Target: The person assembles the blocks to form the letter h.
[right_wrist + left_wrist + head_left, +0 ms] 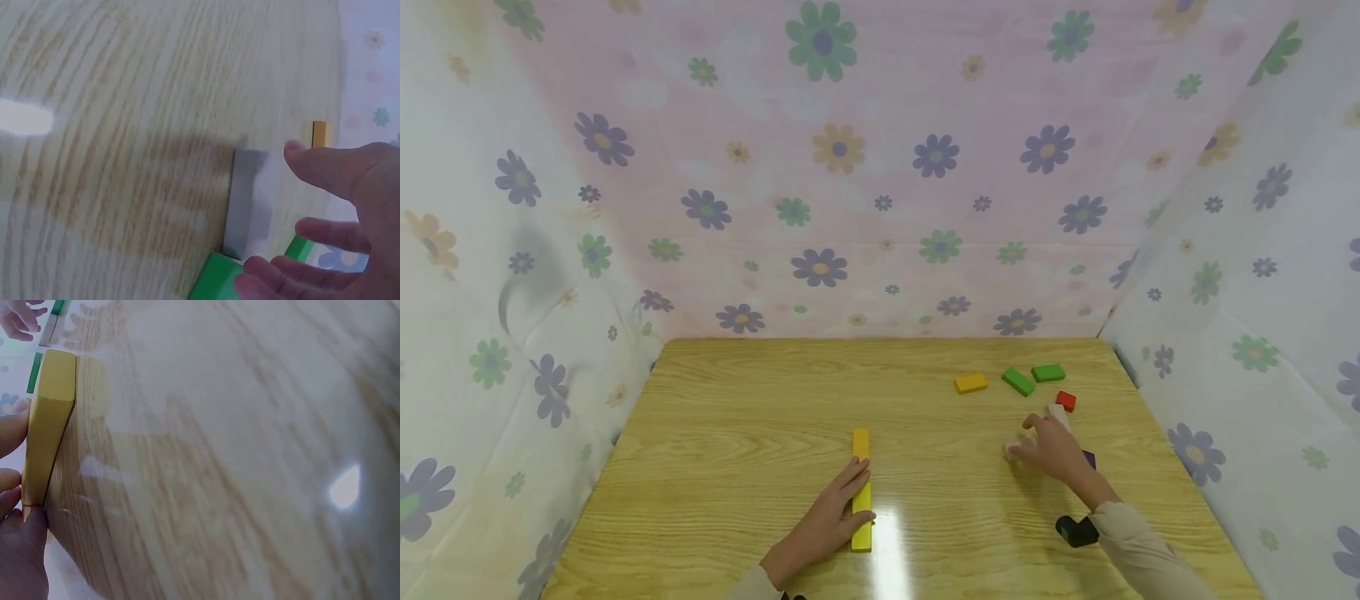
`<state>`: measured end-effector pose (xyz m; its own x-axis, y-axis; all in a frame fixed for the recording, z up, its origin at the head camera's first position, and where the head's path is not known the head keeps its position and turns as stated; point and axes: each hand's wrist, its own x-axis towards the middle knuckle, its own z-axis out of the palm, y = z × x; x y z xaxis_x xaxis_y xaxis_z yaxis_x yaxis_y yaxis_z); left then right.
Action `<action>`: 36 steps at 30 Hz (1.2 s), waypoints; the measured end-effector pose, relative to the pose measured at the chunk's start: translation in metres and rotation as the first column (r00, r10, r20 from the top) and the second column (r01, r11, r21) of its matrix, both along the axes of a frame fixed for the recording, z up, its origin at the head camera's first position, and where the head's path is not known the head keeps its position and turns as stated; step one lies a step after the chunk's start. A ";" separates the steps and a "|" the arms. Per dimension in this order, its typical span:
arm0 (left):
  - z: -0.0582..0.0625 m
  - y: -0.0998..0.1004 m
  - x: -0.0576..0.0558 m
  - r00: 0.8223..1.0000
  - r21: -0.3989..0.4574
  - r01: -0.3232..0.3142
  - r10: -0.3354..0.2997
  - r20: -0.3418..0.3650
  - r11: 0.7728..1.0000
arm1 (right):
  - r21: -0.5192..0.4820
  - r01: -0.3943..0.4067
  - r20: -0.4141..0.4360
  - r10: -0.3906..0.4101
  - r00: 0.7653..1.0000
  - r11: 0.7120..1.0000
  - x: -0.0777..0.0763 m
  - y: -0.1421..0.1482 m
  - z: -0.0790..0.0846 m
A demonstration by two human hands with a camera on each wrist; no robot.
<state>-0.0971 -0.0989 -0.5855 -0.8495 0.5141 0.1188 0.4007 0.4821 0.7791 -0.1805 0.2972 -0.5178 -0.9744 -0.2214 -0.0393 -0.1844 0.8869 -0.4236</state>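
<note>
My left hand (823, 518) lies over a row of blocks at the table's middle front, its fingers fairly straight across them. The row has an orange block (861, 442) at its far end and yellow block (861, 537) surface at its near end; the hand covers parts between. In the left wrist view, fingertips touch the yellow block (53, 394). My right hand (1051, 450) hovers at the right with thumb and fingers apart. In the right wrist view, a pale block (250, 200) and a green block (215, 278) lie beside its fingers, with no block held.
Farther back on the table (737, 417) lie a loose orange block (971, 383), two green blocks (1018, 382) and a red block (1066, 401). A purple block (1089, 459) shows partly behind the right wrist. Flower-patterned cloth (880, 208) stands around the table's back and sides.
</note>
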 end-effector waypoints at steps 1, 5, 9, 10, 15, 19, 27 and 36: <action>0.000 0.000 0.000 1.000 -0.003 0.000 0.000 -0.002 1.000 | 0.007 0.016 0.001 -0.016 1.000 1.000 0.000 0.000 -0.002; 0.001 0.000 0.001 1.000 -0.007 -0.005 0.005 -0.010 1.000 | 0.001 0.060 0.027 -0.060 0.998 0.998 0.001 -0.002 -0.007; 0.002 -0.001 0.002 1.000 -0.010 -0.012 0.012 -0.009 1.000 | 0.006 0.085 0.055 -0.085 0.995 0.996 0.003 -0.006 -0.011; 0.002 -0.001 0.002 1.000 -0.008 -0.012 0.012 -0.008 1.000 | 0.008 0.091 0.054 -0.091 0.994 0.996 0.003 -0.007 -0.012; -0.002 -0.001 0.002 1.000 -0.011 -0.008 0.008 -0.016 1.000 | 0.016 0.132 0.067 -0.133 0.989 0.991 0.002 -0.013 -0.014; -0.004 0.000 0.001 1.000 -0.006 -0.004 0.004 -0.023 1.000 | 0.023 0.151 0.080 -0.152 0.985 0.988 0.001 -0.015 -0.017; -0.004 0.000 0.003 1.000 0.000 -0.001 0.001 -0.031 1.000 | -0.017 0.109 0.024 -0.109 0.994 0.994 -0.002 -0.021 -0.020; 0.000 -0.001 0.001 1.000 0.004 -0.009 0.009 -0.013 1.000 | -0.027 0.031 -0.045 -0.032 0.998 0.999 -0.008 -0.041 -0.008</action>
